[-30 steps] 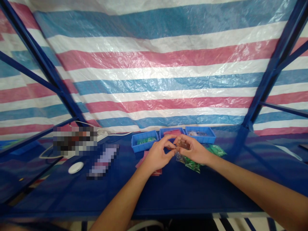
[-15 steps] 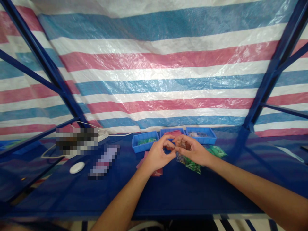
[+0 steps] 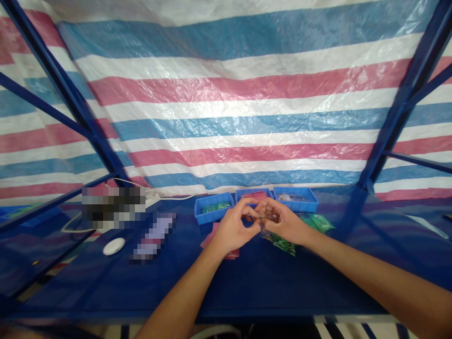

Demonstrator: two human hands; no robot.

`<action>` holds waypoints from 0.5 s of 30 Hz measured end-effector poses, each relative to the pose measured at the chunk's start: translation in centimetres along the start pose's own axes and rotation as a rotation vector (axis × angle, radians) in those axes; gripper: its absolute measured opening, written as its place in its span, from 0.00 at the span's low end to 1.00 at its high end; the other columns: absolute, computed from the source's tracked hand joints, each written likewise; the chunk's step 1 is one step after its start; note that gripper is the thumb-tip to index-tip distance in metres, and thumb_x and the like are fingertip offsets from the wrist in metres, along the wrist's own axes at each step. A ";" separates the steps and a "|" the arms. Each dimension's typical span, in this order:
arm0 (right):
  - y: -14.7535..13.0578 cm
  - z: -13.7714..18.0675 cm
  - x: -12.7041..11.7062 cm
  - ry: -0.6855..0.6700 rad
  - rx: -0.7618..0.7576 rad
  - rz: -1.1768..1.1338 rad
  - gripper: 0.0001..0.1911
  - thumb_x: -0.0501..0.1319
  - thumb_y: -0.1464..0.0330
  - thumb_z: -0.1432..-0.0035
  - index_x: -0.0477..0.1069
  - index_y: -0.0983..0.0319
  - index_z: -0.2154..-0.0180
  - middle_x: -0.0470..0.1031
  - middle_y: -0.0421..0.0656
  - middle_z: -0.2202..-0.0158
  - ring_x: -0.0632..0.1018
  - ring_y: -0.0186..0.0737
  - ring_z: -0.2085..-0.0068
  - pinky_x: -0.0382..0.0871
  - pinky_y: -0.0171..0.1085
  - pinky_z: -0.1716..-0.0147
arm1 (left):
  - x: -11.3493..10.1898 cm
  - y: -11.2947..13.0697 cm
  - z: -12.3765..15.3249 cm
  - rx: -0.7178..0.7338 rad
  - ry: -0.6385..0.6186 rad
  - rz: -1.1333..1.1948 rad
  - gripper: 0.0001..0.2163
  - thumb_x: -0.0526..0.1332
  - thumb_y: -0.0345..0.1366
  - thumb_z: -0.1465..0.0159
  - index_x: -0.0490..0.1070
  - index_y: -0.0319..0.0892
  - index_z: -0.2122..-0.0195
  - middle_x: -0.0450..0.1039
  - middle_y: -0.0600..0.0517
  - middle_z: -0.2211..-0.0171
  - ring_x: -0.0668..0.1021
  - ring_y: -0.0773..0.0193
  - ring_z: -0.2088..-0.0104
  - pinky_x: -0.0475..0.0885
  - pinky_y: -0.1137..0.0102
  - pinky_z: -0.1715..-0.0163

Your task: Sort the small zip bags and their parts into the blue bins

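My left hand [image 3: 237, 225] and my right hand [image 3: 278, 217] meet above the middle of the blue table, fingers curled and fingertips pinched together. Between them is a small thin piece, too small to make out. Pink sheets or packets [image 3: 231, 254] lie beneath my left hand, partly covered by it. Under my right hand lie green and clear packets [image 3: 285, 246]. Another green packet [image 3: 318, 222] rests just beyond my right wrist.
Three blue bins stand at the back: one with green pieces [image 3: 195, 212], one with pink packets [image 3: 259, 195], one with pale packets [image 3: 310, 207]. Leftward are a white round object [image 3: 113, 246], a blurred-out purple object [image 3: 155, 235] and cables [image 3: 176, 198]. Blue frame posts [image 3: 391, 108] flank the striped sheet.
Both hands stay in nearly the same place. The right fingers have shifted slightly, and a thin piece between the fingertips now shows. The view has moved a little.
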State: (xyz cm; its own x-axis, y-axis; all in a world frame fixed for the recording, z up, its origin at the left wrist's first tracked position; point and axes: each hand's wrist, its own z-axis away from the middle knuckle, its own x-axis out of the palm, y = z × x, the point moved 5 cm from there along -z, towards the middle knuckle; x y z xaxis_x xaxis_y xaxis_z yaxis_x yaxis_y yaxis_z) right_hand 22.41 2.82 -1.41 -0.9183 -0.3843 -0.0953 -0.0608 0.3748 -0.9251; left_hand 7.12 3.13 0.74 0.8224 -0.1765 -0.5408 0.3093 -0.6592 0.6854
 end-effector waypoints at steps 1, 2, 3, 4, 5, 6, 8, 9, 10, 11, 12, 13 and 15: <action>0.0 0.0 0.0 -0.002 0.002 -0.005 0.14 0.68 0.66 0.43 0.67 0.58 0.57 0.72 0.38 0.65 0.73 0.35 0.66 0.68 0.36 0.63 | 0.0 0.0 0.0 0.000 0.000 -0.003 0.25 0.64 0.28 0.40 0.66 0.44 0.41 0.80 0.53 0.64 0.80 0.63 0.64 0.73 0.69 0.57; 0.1 0.0 0.0 -0.007 0.000 -0.012 0.14 0.68 0.67 0.43 0.67 0.58 0.57 0.71 0.37 0.65 0.72 0.35 0.66 0.68 0.35 0.64 | 0.0 0.0 0.0 -0.001 -0.002 -0.007 0.25 0.65 0.28 0.40 0.66 0.44 0.41 0.80 0.53 0.64 0.80 0.63 0.64 0.73 0.69 0.57; 0.1 -0.1 0.0 -0.015 -0.004 -0.020 0.14 0.68 0.68 0.43 0.67 0.59 0.58 0.71 0.37 0.65 0.72 0.34 0.66 0.67 0.35 0.64 | 0.0 0.0 0.0 -0.002 -0.006 -0.009 0.25 0.65 0.28 0.40 0.66 0.44 0.41 0.80 0.53 0.64 0.80 0.63 0.63 0.73 0.69 0.57; 0.1 0.0 0.1 -0.022 -0.008 -0.029 0.13 0.67 0.68 0.43 0.67 0.59 0.58 0.69 0.36 0.66 0.70 0.33 0.67 0.65 0.35 0.65 | 0.1 0.0 0.0 -0.002 -0.009 -0.012 0.25 0.65 0.28 0.40 0.66 0.43 0.41 0.80 0.53 0.63 0.80 0.63 0.63 0.73 0.69 0.57; 0.1 0.0 0.1 -0.028 -0.011 -0.037 0.13 0.67 0.69 0.43 0.66 0.59 0.58 0.68 0.35 0.67 0.69 0.32 0.69 0.63 0.34 0.67 | 0.1 0.1 0.0 0.000 -0.012 -0.014 0.25 0.65 0.29 0.40 0.66 0.43 0.41 0.80 0.53 0.63 0.80 0.63 0.63 0.73 0.69 0.57; 0.1 0.0 0.1 -0.034 -0.011 -0.043 0.13 0.67 0.69 0.42 0.66 0.59 0.58 0.66 0.34 0.69 0.67 0.31 0.70 0.61 0.33 0.69 | 0.1 0.1 0.0 0.002 -0.014 -0.017 0.25 0.65 0.28 0.40 0.66 0.43 0.41 0.79 0.53 0.64 0.80 0.63 0.63 0.73 0.69 0.57; 0.2 0.0 0.2 -0.039 -0.004 -0.045 0.12 0.66 0.69 0.42 0.66 0.58 0.58 0.63 0.32 0.72 0.63 0.31 0.73 0.57 0.33 0.71 | 0.2 0.1 0.0 0.007 -0.015 -0.023 0.25 0.64 0.28 0.40 0.66 0.43 0.41 0.79 0.53 0.64 0.80 0.63 0.64 0.73 0.69 0.57; 0.1 0.0 0.2 -0.037 0.000 -0.041 0.11 0.66 0.69 0.41 0.66 0.58 0.58 0.62 0.32 0.73 0.62 0.31 0.73 0.56 0.33 0.72 | 0.1 0.1 -0.1 0.008 -0.016 -0.027 0.26 0.64 0.27 0.41 0.66 0.43 0.40 0.79 0.54 0.64 0.80 0.63 0.64 0.73 0.69 0.57; 0.1 0.0 0.2 -0.031 0.000 -0.034 0.11 0.67 0.68 0.41 0.67 0.58 0.58 0.62 0.32 0.73 0.63 0.31 0.73 0.56 0.33 0.72 | 0.1 0.0 -0.1 0.010 -0.014 -0.030 0.26 0.64 0.27 0.41 0.66 0.43 0.40 0.79 0.54 0.65 0.80 0.63 0.64 0.73 0.69 0.57; 0.1 0.0 0.1 -0.023 -0.002 -0.026 0.11 0.67 0.67 0.41 0.67 0.58 0.59 0.63 0.33 0.72 0.64 0.32 0.73 0.58 0.34 0.71 | 0.0 0.0 -0.1 0.011 -0.009 -0.034 0.27 0.64 0.27 0.41 0.66 0.44 0.40 0.79 0.54 0.65 0.80 0.63 0.64 0.73 0.69 0.57; 0.0 0.0 0.1 -0.014 -0.006 -0.020 0.11 0.67 0.66 0.40 0.68 0.58 0.59 0.66 0.34 0.71 0.67 0.33 0.71 0.60 0.34 0.70 | 0.0 0.0 -0.1 0.014 -0.003 -0.039 0.27 0.63 0.27 0.41 0.66 0.44 0.39 0.79 0.55 0.65 0.80 0.64 0.64 0.73 0.69 0.57; 0.1 0.0 0.0 -0.007 -0.011 -0.017 0.10 0.67 0.65 0.40 0.69 0.58 0.59 0.68 0.35 0.69 0.69 0.34 0.69 0.63 0.35 0.68 | -0.1 0.0 -0.1 0.018 0.004 -0.044 0.27 0.63 0.26 0.41 0.66 0.44 0.39 0.79 0.55 0.65 0.80 0.64 0.65 0.73 0.69 0.57; 0.3 -0.1 -0.3 0.005 -0.018 -0.013 0.09 0.68 0.64 0.39 0.70 0.59 0.60 0.72 0.38 0.65 0.73 0.37 0.66 0.66 0.37 0.64 | -0.3 0.1 -0.1 0.026 0.012 -0.054 0.27 0.63 0.26 0.41 0.66 0.44 0.39 0.79 0.56 0.66 0.80 0.64 0.65 0.73 0.69 0.57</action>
State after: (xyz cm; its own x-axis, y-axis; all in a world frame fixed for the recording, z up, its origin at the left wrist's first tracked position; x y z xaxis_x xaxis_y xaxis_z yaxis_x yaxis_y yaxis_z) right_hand 22.61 3.06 -1.61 -0.9194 -0.3847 -0.0816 -0.0793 0.3847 -0.9196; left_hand 6.94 3.23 0.98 0.8107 -0.1310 -0.5706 0.3413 -0.6862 0.6424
